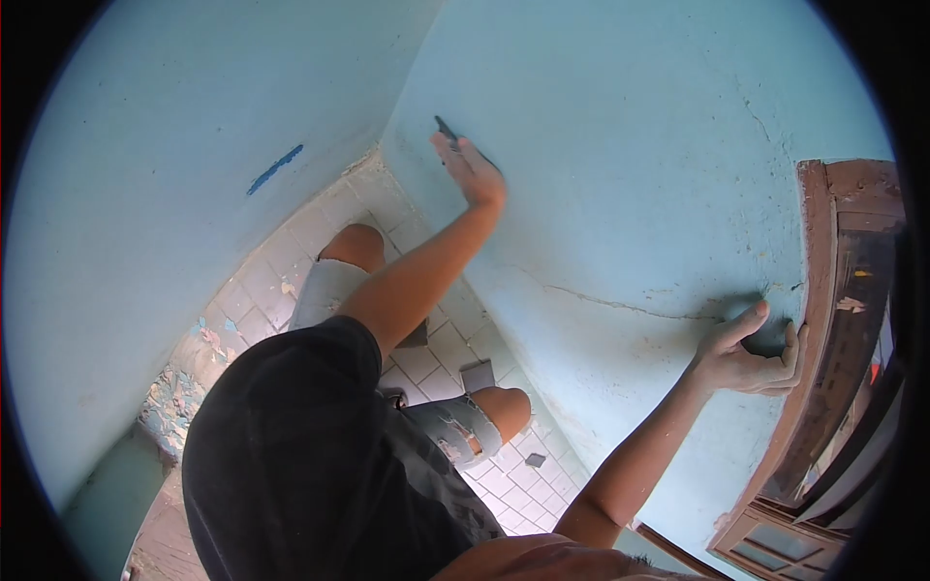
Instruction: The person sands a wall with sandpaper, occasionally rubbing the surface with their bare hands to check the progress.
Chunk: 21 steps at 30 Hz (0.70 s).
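My left hand (472, 172) presses a thin dark piece (445, 127) flat against the light blue wall (601, 145), close to the room's corner. Only the piece's edges show past the fingers and palm. My right hand (751, 353) rests on the same wall beside the brown wooden frame (817, 232), thumb and fingers spread in a curve with nothing between them. A long crack (620, 305) runs across the wall towards my right hand.
A blue mark (275, 169) is on the left wall. Paint flakes (179, 397) lie along the wall's foot. On the tiled floor (417, 360), near my knees, are a grey square piece (477, 375) and a smaller one (535, 460). A window (775, 544) stands at lower right.
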{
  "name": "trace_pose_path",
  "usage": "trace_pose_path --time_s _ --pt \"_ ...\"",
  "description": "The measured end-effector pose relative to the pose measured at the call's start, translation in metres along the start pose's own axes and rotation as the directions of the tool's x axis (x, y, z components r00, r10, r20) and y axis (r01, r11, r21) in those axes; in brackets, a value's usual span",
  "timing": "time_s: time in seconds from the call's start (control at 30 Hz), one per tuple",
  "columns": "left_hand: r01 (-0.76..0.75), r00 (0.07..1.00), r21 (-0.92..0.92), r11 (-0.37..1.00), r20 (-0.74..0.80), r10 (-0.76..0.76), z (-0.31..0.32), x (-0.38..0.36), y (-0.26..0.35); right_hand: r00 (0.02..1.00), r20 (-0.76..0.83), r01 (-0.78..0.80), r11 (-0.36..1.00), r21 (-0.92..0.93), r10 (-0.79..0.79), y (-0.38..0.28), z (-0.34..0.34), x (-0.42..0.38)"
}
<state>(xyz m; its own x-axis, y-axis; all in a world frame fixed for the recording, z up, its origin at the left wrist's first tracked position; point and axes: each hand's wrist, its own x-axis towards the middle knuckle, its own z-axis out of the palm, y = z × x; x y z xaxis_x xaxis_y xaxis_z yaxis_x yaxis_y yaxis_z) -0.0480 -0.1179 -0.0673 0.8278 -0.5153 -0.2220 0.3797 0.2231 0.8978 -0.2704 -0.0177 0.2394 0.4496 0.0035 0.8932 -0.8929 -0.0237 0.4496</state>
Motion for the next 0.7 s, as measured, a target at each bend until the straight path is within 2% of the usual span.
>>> trace_pose_path --time_s 0.03,0.1,0.17,0.23,0.27,0.33,0.37,0.4,0.47,0.5,0.57,0.6,0.63,0.67,0.7 --pt "0.001 1.000 -0.008 1.000 0.003 -0.001 0.000 0.011 -0.007 1.000 -0.011 -0.002 1.000 0.002 0.002 -0.001 0.000 0.000" --pt "0.309 0.949 -0.118 0.944 -0.027 -0.314 -0.009 0.032 -0.014 1.000 0.002 -0.016 1.000 -0.020 0.016 0.003 -0.001 -0.004" --pt "0.410 0.912 -0.058 0.910 0.051 -0.407 -0.005 0.001 0.018 0.999 0.007 -0.037 0.999 -0.026 0.037 0.004 0.003 -0.006" --pt "0.328 0.903 0.057 0.943 0.273 -0.331 -0.013 -0.050 0.043 1.000 -0.008 -0.012 1.000 -0.024 0.012 0.005 0.003 -0.007" --pt "0.330 0.902 0.067 0.941 0.271 -0.336 -0.016 -0.047 0.038 1.000 0.002 -0.015 1.000 -0.024 0.015 0.004 0.004 -0.007" --pt "0.053 0.966 0.074 0.996 0.247 -0.070 -0.019 -0.041 0.011 0.999 -0.027 -0.020 1.000 -0.009 0.020 0.005 0.003 -0.005" --pt "0.203 0.972 -0.082 0.976 0.136 -0.191 -0.019 -0.022 -0.015 1.000 -0.022 -0.006 1.000 -0.011 0.005 0.004 0.002 -0.003" --pt "0.215 0.970 -0.089 0.973 0.139 -0.202 -0.024 0.000 -0.038 1.000 0.002 -0.006 1.000 -0.017 0.006 0.001 0.000 -0.002" --pt "0.374 0.925 -0.044 0.926 -0.057 -0.376 -0.033 0.036 -0.071 1.000 0.019 -0.009 1.000 -0.026 0.009 0.000 0.000 -0.002" --pt "0.372 0.926 -0.048 0.927 -0.055 -0.374 -0.028 0.028 -0.069 1.000 0.018 -0.011 1.000 -0.023 0.012 0.002 0.000 -0.004" --pt "0.203 0.977 0.088 0.975 0.048 -0.208 -0.030 -0.013 -0.059 1.000 0.029 -0.012 1.000 -0.011 0.012 0.005 0.003 -0.007" --pt "0.210 0.976 0.093 0.973 0.041 -0.215 -0.038 -0.034 -0.050 1.000 0.012 -0.003 1.000 0.014 0.003 0.008 0.005 -0.009" --pt "0.024 0.989 0.114 0.993 0.144 -0.040 -0.047 -0.055 -0.038 1.000 -0.002 0.005 0.999 0.035 -0.005 0.008 0.005 -0.010" --pt "-0.158 0.960 0.113 0.981 0.251 0.126 -0.054 -0.067 -0.033 1.000 0.012 0.011 0.999 0.037 -0.012 0.007 0.003 -0.011" --pt "-0.144 0.962 0.116 0.983 0.251 0.111 -0.061 -0.064 -0.039 0.999 0.029 0.029 1.000 0.009 -0.029 0.007 0.002 -0.010"
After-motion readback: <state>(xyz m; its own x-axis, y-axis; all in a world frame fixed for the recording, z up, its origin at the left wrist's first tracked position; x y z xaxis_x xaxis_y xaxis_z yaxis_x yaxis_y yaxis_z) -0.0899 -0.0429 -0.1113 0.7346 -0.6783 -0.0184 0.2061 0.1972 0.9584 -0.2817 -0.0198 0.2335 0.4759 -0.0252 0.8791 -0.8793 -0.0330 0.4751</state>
